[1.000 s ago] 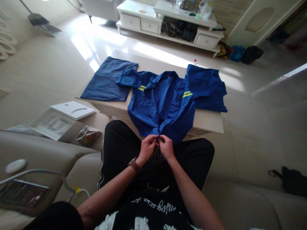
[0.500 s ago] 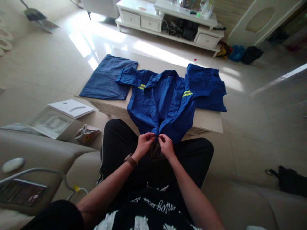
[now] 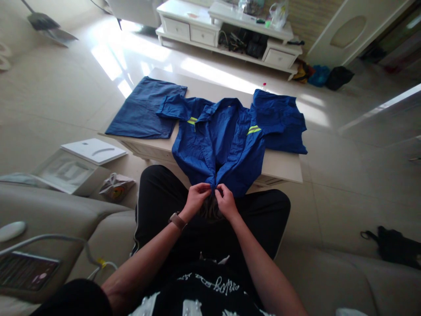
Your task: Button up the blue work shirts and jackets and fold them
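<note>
Glossy floor (image 3: 66, 105); bent fingers (image 3: 201, 188) touch creased blue jacket (image 3: 223, 131).

The jacket (image 3: 190, 149) is deep blue and lies on its back, creased, across the worktop (image 3: 283, 165). Its collar is at the far end and its sleeves spread left and right. The front gapes in a long V, showing the blue inside, and narrows to the near hem, where the two front edges come together. The hem overhangs the worktop's near edge. A yellow-and-grey stripe crosses each chest side.
</note>
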